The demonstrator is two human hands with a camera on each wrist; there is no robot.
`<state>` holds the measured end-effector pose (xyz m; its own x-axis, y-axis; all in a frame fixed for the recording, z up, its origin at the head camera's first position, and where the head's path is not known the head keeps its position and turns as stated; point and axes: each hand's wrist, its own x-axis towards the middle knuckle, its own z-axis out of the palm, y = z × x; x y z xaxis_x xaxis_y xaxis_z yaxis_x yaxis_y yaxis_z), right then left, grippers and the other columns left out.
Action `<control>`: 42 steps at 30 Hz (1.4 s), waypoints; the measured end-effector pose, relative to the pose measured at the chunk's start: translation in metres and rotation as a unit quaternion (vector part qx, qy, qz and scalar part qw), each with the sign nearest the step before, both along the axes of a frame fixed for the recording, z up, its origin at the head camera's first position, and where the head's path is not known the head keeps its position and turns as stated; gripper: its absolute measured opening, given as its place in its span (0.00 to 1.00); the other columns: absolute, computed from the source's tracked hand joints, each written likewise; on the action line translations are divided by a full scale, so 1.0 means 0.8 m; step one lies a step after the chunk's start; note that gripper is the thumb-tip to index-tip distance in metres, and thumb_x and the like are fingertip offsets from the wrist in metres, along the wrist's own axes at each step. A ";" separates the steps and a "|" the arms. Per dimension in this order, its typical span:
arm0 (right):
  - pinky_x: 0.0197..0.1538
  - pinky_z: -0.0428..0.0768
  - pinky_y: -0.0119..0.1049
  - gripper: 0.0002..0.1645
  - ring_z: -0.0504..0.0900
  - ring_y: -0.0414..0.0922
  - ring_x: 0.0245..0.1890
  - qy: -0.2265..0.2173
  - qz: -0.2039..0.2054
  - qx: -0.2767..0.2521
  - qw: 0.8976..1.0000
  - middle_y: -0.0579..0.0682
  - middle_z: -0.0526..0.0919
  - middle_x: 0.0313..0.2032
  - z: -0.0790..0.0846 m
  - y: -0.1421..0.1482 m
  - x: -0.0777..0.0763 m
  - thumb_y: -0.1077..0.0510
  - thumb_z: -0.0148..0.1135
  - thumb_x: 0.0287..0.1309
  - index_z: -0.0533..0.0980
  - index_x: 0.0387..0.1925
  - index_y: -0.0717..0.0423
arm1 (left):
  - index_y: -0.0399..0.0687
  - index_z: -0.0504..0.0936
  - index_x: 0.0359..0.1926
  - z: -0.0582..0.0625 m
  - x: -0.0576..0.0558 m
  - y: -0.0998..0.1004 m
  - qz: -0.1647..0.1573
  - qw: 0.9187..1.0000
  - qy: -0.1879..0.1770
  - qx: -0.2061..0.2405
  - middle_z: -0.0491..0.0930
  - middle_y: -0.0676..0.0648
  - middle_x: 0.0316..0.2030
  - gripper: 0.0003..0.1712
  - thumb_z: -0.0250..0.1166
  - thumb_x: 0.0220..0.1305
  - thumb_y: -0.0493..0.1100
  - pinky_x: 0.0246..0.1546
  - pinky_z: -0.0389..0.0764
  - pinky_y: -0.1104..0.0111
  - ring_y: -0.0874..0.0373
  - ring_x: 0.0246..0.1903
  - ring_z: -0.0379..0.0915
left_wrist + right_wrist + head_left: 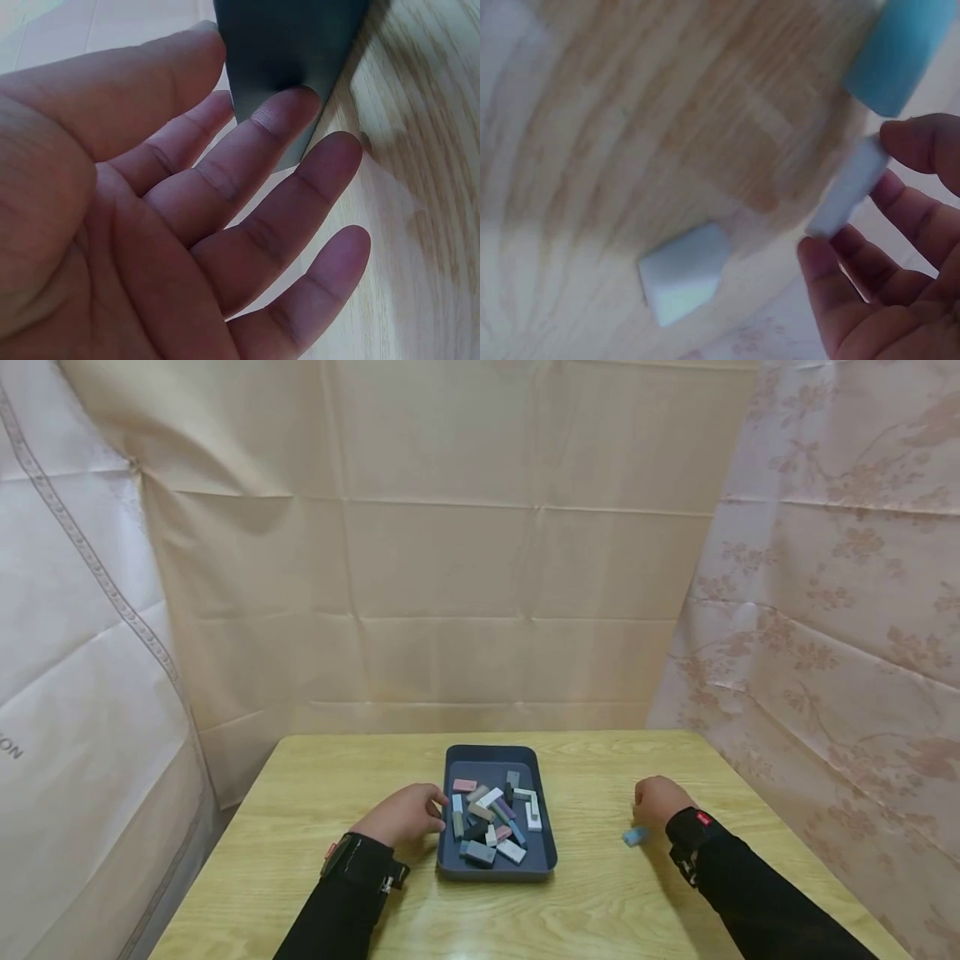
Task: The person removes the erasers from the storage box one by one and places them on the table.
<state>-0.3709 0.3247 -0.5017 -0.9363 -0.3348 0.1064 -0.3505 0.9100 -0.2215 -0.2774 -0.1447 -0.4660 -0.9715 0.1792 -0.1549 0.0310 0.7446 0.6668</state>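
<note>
My left hand is at the left side of a dark grey tray. In the left wrist view its fingers are loosely bent, with fingertips right at the tray's wall and nothing between them and the thumb. My right hand is over the right part of the table. In the right wrist view it pinches a small white block between thumb and fingertips. Close by on the table are a light blue block and a pale, angular block; the head view shows the blue block below the hand.
Several small blocks in white, grey, pink, blue and dark tones lie jumbled in the tray, among them a pink block. The table has a light wood grain. Beige cloth hangs behind it, with patterned cloth on the right.
</note>
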 end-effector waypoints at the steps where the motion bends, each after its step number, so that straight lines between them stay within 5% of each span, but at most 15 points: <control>1: 0.31 0.65 0.36 0.12 0.65 0.42 0.23 -0.004 -0.001 0.000 1.000 0.42 0.70 0.20 -0.001 0.000 0.000 0.65 0.65 0.47 0.72 0.17 0.52 | 0.48 0.85 0.54 0.000 0.000 0.000 0.001 1.000 -0.001 0.001 0.85 0.47 0.43 0.16 0.74 0.67 0.38 0.49 0.83 0.53 0.53 0.42 0.80; 9: 0.30 0.63 0.37 0.14 0.64 0.43 0.22 -0.018 -0.024 0.000 1.000 0.42 0.66 0.19 -0.003 -0.006 0.007 0.64 0.63 0.51 0.69 0.18 0.51 | 0.49 0.86 0.53 -0.001 -0.002 -0.001 0.000 1.000 0.001 -0.003 0.86 0.48 0.42 0.14 0.74 0.67 0.39 0.48 0.82 0.54 0.53 0.42 0.80; 18: 0.31 0.59 0.41 0.13 0.59 0.44 0.24 -0.032 -0.034 0.021 0.999 0.45 0.61 0.22 0.025 -0.048 0.023 0.63 0.59 0.58 0.66 0.22 0.54 | 0.49 0.86 0.53 -0.002 -0.002 0.000 0.000 1.000 -0.001 -0.005 0.86 0.48 0.42 0.15 0.74 0.67 0.39 0.47 0.82 0.54 0.53 0.41 0.80; 22: 0.35 0.77 0.47 0.06 0.77 0.49 0.28 -0.015 -0.012 0.008 1.000 0.52 0.78 0.27 0.044 -0.094 0.030 0.61 0.65 0.60 0.78 0.33 0.62 | 0.48 0.85 0.54 -0.003 -0.003 -0.001 -0.002 1.000 0.001 -0.005 0.86 0.48 0.42 0.16 0.74 0.67 0.39 0.47 0.82 0.54 0.53 0.41 0.80; 26: 0.54 0.83 0.55 0.18 0.87 0.56 0.46 0.018 0.044 -0.006 0.999 0.60 0.87 0.45 0.060 -0.147 0.042 0.60 0.70 0.57 0.84 0.50 0.63 | 0.48 0.85 0.54 -0.003 -0.004 -0.002 -0.001 1.000 0.001 -0.005 0.86 0.48 0.42 0.16 0.74 0.67 0.39 0.48 0.83 0.54 0.53 0.42 0.81; 31: 0.57 0.83 0.51 0.23 0.84 0.53 0.51 -0.013 0.174 -0.038 0.984 0.58 0.86 0.52 0.061 -0.194 0.056 0.61 0.72 0.60 0.83 0.57 0.60 | 0.47 0.85 0.54 0.000 -0.003 -0.003 -0.001 1.000 0.002 -0.005 0.86 0.47 0.43 0.16 0.74 0.66 0.38 0.49 0.83 0.53 0.53 0.42 0.81; 34: 0.50 0.81 0.42 0.26 0.81 0.47 0.46 -0.043 0.227 -0.019 0.973 0.54 0.84 0.52 0.052 -0.208 0.060 0.61 0.73 0.59 0.83 0.60 0.57 | 0.47 0.85 0.54 -0.001 -0.002 -0.003 -0.003 1.000 0.002 -0.004 0.86 0.47 0.42 0.16 0.74 0.67 0.38 0.48 0.83 0.53 0.53 0.42 0.81; 42: 0.46 0.76 0.32 0.26 0.75 0.37 0.41 -0.045 0.260 0.024 0.964 0.45 0.82 0.48 0.034 -0.222 0.063 0.59 0.78 0.56 0.85 0.58 0.52 | 0.48 0.85 0.53 -0.002 -0.003 0.000 -0.004 1.000 0.004 -0.005 0.86 0.47 0.42 0.15 0.74 0.67 0.38 0.47 0.82 0.54 0.53 0.41 0.80</control>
